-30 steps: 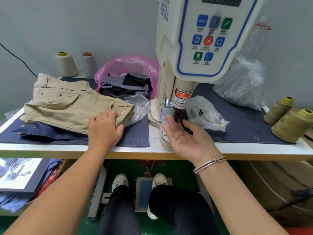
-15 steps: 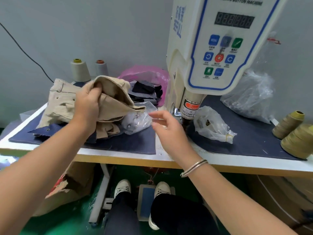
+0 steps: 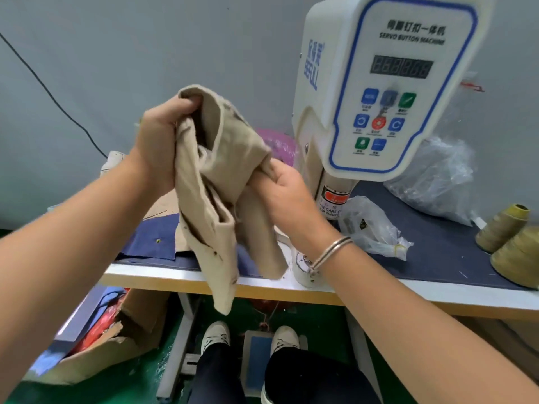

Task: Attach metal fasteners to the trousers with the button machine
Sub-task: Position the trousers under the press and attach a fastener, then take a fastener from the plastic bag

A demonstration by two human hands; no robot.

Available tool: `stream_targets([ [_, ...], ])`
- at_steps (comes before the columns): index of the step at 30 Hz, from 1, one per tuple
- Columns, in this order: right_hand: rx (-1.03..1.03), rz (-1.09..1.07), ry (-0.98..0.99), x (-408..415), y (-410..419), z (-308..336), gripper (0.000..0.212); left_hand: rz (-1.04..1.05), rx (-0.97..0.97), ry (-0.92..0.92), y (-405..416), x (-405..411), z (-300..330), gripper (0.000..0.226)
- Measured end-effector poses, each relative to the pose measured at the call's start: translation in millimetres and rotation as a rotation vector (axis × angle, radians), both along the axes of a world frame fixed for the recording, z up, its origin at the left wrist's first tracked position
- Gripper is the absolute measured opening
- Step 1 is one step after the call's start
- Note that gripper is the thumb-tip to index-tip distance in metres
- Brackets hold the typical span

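Gripping the beige trousers aloft, left hand and right hand both clench fabric.

Thread cones beside plastic bags on table.

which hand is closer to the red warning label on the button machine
Right. The right hand grips the trousers just beside the red warning label, to its left. The left hand holds the trousers' top edge, higher and farther left.
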State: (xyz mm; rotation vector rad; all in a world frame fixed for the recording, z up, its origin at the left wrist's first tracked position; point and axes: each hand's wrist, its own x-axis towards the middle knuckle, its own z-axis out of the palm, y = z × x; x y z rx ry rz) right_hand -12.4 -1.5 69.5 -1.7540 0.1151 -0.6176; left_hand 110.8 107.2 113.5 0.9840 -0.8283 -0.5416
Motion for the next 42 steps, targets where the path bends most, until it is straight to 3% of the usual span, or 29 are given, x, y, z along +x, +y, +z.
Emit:
stream_targets([
  [2,0.201,0.046,-0.031,-11.4,-4.3,11.6,0.020,-0.022,0.034,-0.062,-2.9,2.5,4.1,0.045],
  [4,0.146,0.012,0.017,-18.1,-14.3,19.8,0.020,0.013,0.177,-0.165,-9.1,4.0,-3.2,0.037],
  [7,0.140,0.004,0.130,-26.5,-26.8,8.3,0.011,0.209,0.501,-0.445,-18.5,2.0,-28.8,0.016],
  [9,0.290,0.018,0.188,-35.5,-33.6,-12.3,0.028,0.351,0.597,-0.634,-18.7,-2.5,-46.2,0.016],
  [11,0.445,-0.017,0.145,-43.9,-33.9,-30.6,0.020,0.296,0.523,-0.595,-12.3,-8.1,-57.9,0.013],
  [13,0.589,-0.014,0.131,-50.8,-33.3,-45.9,0.015,0.047,0.512,-0.464,-6.3,-16.8,-67.2,0.012],
  [16,0.567,-0.021,0.270,-61.4,-33.7,-55.9,0.016,-0.239,0.759,-0.465,-5.1,-26.3,-86.7,0.038],
  [18,0.555,-0.009,0.263,-67.9,-38.9,-57.1,0.017,-0.287,0.825,-0.474,-10.0,-32.6,-101.3,0.042],
  [21,0.587,0.012,0.264,-77.7,-42.5,-59.1,0.021,-0.227,0.737,-0.409,-18.9,-40.8,-110.4,0.033],
  [27,0.404,-0.042,0.297,-96.6,-45.8,-67.1,0.014,-0.235,0.602,-0.328,-34.1,-47.3,-121.6,0.009],
  [31,0.161,-0.226,0.313,-108.3,-57.2,-80.7,0.022,-0.282,0.484,-0.255,-34.2,-48.8,-110.7,0.015],
  [33,-0.011,-0.299,0.331,-116.2,-56.1,-88.8,0.011,-0.297,0.514,-0.263,-35.5,-51.1,-107.2,0.018],
  [36,-0.250,-0.346,0.109,-126.1,-53.0,-90.7,0.048,-0.397,0.594,-0.289,-38.3,-57.8,-103.4,0.018],
  [38,-0.384,-0.232,-0.034,-128.8,-51.5,-79.5,0.058,-0.497,0.639,-0.338,-42.2,-63.6,-100.5,0.018],
  [42,-0.321,0.064,0.136,-122.0,-51.0,-72.2,0.090,-0.605,0.730,-0.485,-50.8,-71.2,-91.1,0.020],
])
